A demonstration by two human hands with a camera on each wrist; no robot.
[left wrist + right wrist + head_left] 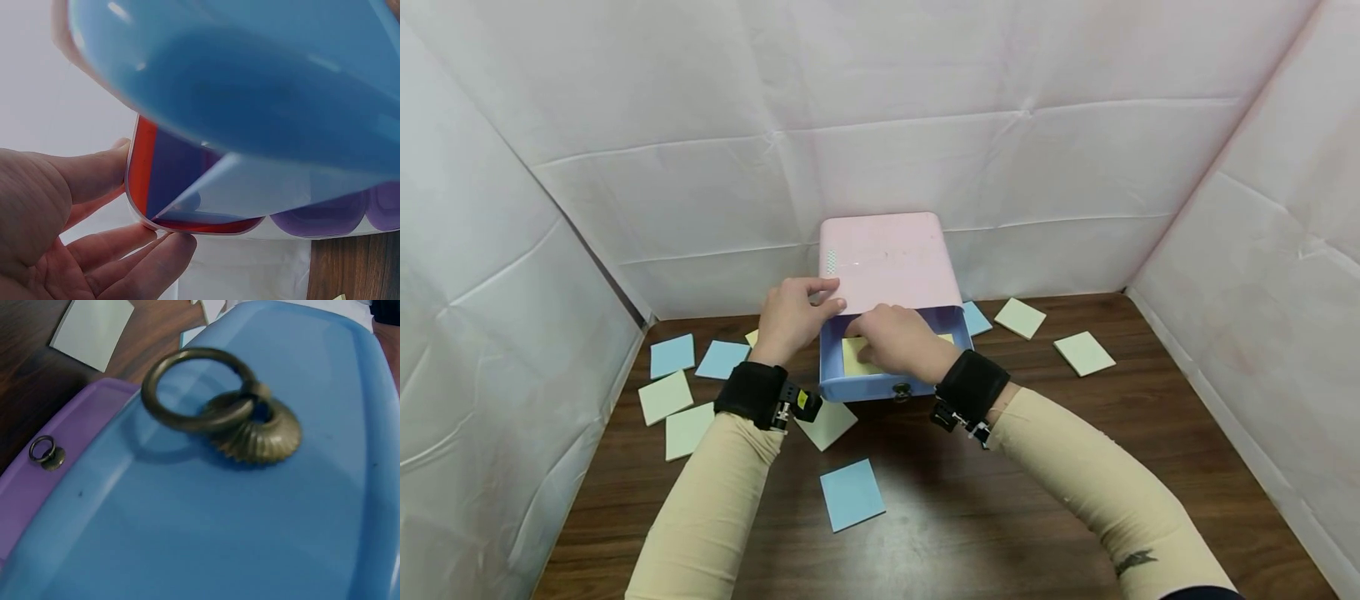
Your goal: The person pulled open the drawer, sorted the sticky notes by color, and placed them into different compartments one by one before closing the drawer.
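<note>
Writing is nowhere readable on the pink box (887, 260), its blue drawer (880, 385) or the loose paper squares; only a strip of small dots runs down the box's left front corner. Both arms reach forward over the brown table (1075, 467), in tan sleeves with black wrist straps. The left hand (790, 317) steadies the box at its left front corner, thumb on top and fingers against the side, a loose grip with fingers mostly straight; the left wrist view shows those fingers (94, 172) lying along the rounded edge. The right hand (898, 340) reaches palm down into the pulled-out drawer and covers a yellow note (852, 354) lying inside; its fingertips are hidden, so I cannot tell whether its grip is holding the note or only pressing it. A brass ring pull (206, 390) hangs on the drawer front, with a smaller ring on a purple drawer (56, 481) beside it. Blue notes (850, 493) and pale green notes (1082, 353) lie scattered on the table around the box
</note>
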